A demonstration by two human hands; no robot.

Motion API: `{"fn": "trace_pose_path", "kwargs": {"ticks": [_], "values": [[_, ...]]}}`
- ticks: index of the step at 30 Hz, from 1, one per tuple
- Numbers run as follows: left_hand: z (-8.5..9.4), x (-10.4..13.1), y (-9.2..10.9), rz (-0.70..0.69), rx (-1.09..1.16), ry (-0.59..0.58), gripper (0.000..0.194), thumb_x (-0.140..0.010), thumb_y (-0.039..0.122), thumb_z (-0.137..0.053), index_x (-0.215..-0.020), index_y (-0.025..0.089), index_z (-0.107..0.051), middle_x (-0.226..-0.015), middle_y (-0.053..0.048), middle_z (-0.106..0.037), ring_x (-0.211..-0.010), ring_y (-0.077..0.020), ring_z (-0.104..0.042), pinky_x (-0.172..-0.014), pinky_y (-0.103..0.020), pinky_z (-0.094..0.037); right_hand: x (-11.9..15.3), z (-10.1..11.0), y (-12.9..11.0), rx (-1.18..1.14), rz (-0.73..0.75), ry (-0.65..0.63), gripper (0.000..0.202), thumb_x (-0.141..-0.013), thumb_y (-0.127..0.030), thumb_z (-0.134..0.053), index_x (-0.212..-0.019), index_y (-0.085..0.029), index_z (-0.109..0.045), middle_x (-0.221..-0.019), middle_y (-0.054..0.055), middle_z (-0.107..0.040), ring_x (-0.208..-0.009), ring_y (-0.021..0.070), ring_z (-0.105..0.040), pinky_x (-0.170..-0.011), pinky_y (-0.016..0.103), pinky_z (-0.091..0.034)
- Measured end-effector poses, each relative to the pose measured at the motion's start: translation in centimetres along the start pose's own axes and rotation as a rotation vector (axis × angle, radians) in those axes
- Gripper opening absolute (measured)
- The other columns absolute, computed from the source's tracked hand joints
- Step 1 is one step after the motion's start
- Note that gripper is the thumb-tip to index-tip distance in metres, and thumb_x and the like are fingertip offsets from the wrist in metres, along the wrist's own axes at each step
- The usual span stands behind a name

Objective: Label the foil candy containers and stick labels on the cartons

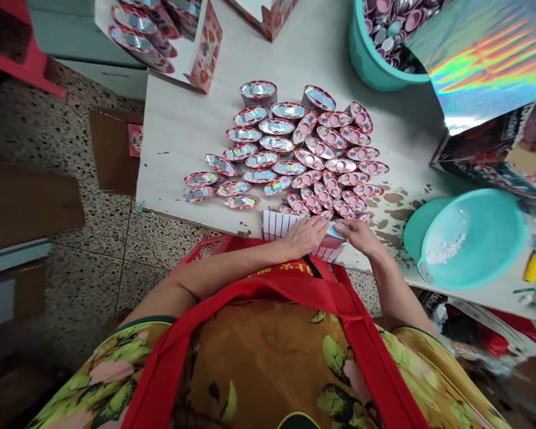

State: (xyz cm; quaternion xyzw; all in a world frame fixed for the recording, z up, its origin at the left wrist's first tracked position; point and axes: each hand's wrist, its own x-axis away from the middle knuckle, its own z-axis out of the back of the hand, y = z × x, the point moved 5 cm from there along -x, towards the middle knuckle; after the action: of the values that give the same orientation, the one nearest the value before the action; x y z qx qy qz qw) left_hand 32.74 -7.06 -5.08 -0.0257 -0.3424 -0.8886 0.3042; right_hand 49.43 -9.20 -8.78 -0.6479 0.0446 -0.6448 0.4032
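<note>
At the table's front edge lies a sheet of stickers (277, 225), its left part white with dark lines and its right part shiny and rainbow-coloured. My left hand (306, 234) rests flat on the middle of this sheet, fingers stretched toward the right. My right hand (360, 234) holds the sheet's shiny right end, thumb and fingers closed at its edge. Just beyond both hands stand many oval red-patterned containers (310, 159). Those on the left have silvery, shiny tops (276, 127); those on the right show a pink round spot on top.
A teal basin (477, 238) with small white bits stands on the right. Another teal tub (361, 59) holds small pink and silver pieces. A holographic sheet (491, 65) leans over a dark box (473, 143). An open strawberry-printed box (205, 50) with more containers is at the back left.
</note>
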Motion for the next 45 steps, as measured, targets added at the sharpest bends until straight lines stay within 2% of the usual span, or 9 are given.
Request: {"fn": "trace_pose_path", "kwargs": {"ticks": [3,6,11,15,20,24,29,39,45], "values": [[-0.1,0.8,0.5,-0.082,0.162,0.014,0.026,-0.1,0.015,-0.041,-0.111,0.013,-0.065,-0.129,-0.015,-0.064,-0.121,-0.0262,-0.058,-0.095,-0.039,-0.048,-0.5,0.1,0.8,-0.023,-0.032,0.044,0.045,-0.075,-0.063,-0.062,-0.077,-0.019,-0.069,-0.069,0.001,-0.066,-0.068,0.0195,-0.059,-0.068,0.032,-0.048],[0.3,1.3,0.6,-0.086,0.555,0.037,0.013,-0.094,0.014,-0.053,-0.087,0.017,-0.065,-0.098,-0.006,-0.072,-0.092,-0.018,-0.066,-0.083,-0.03,-0.051,-0.4,0.6,-0.2,0.11,0.016,0.124,0.043,-0.078,-0.06,-0.059,-0.076,-0.019,-0.069,-0.069,0.003,-0.067,-0.067,0.0202,-0.059,-0.068,0.034,-0.047],[3.9,1.5,-5.2,0.433,1.214,0.551,0.01,-0.086,0.023,-0.067,-0.083,0.018,-0.059,-0.077,0.001,-0.066,-0.069,-0.0102,-0.063,-0.066,-0.022,-0.052,-0.2,2.3,-6.2,0.138,0.243,0.385,0.05,-0.087,-0.063,-0.056,-0.107,-0.021,-0.073,-0.108,0.011,-0.073,-0.096,0.0258,-0.066,-0.084,0.039,-0.052],[6.5,0.9,-9.5,0.597,1.388,0.841,0.016,-0.081,0.021,-0.071,-0.081,0.019,-0.055,-0.071,0.003,-0.063,-0.064,-0.009,-0.064,-0.064,-0.021,-0.055,-2.5,0.9,-10.6,-0.178,0.261,0.174,0.06,-0.082,-0.074,-0.058,-0.112,-0.023,-0.069,-0.102,0.008,-0.075,-0.088,0.0226,-0.069,-0.08,0.037,-0.054],[6.9,-0.3,-11.6,0.617,1.45,0.892,0.02,-0.077,0.022,-0.074,-0.078,0.018,-0.054,-0.071,0.003,-0.062,-0.063,-0.0088,-0.064,-0.065,-0.022,-0.056,-6.0,-0.2,-12.8,-0.357,0.223,0.105,0.051,-0.065,-0.066,-0.079,-0.082,-0.021,-0.065,-0.066,0.0,-0.065,-0.053,0.0122,-0.053,-0.053,0.027,-0.043],[6.6,-1.1,-13.3,0.675,1.315,0.905,0.014,-0.08,0.026,-0.071,-0.079,0.018,-0.059,-0.076,0.001,-0.065,-0.067,-0.0095,-0.062,-0.067,-0.022,-0.052,-8.2,1.1,-13.6,-0.289,0.233,0.156,0.045,-0.07,-0.063,-0.075,-0.072,-0.021,-0.06,-0.053,-0.004,-0.052,-0.045,0.0095,-0.04,-0.044,0.025,-0.03],[7.6,-3.8,-16.3,0.749,0.933,0.921,0.009,-0.078,0.024,-0.07,-0.075,0.018,-0.064,-0.081,0.001,-0.062,-0.073,-0.0118,-0.057,-0.074,-0.025,-0.048,-10.1,4.6,-14.8,-0.042,0.269,0.293,0.035,-0.076,-0.054,-0.068,-0.07,-0.02,-0.061,-0.057,-0.002,-0.055,-0.05,0.0106,-0.041,-0.049,0.026,-0.03],[11.3,-18.9,-16.0,0.632,0.454,0.622,0.012,-0.086,0.022,-0.062,-0.077,0.021,-0.071,-0.093,-0.007,-0.068,-0.097,-0.0233,-0.059,-0.093,-0.037,-0.045,-12.2,15.8,-12.6,0.086,0.143,0.714,0.027,-0.072,-0.045,-0.063,-0.069,-0.019,-0.064,-0.057,0.0,-0.058,-0.057,0.016,-0.052,-0.056,0.028,-0.038],[11.9,-23.2,-15.7,0.638,0.224,0.491,0.019,-0.09,0.021,-0.056,-0.081,0.02,-0.072,-0.104,-0.011,-0.068,-0.112,-0.0309,-0.056,-0.096,-0.047,-0.043,-13.0,16.9,-11.1,0.059,0.05,0.844,0.02,-0.074,-0.036,-0.063,-0.067,-0.018,-0.064,-0.062,0.002,-0.063,-0.059,0.0162,-0.054,-0.061,0.029,-0.04]]}}
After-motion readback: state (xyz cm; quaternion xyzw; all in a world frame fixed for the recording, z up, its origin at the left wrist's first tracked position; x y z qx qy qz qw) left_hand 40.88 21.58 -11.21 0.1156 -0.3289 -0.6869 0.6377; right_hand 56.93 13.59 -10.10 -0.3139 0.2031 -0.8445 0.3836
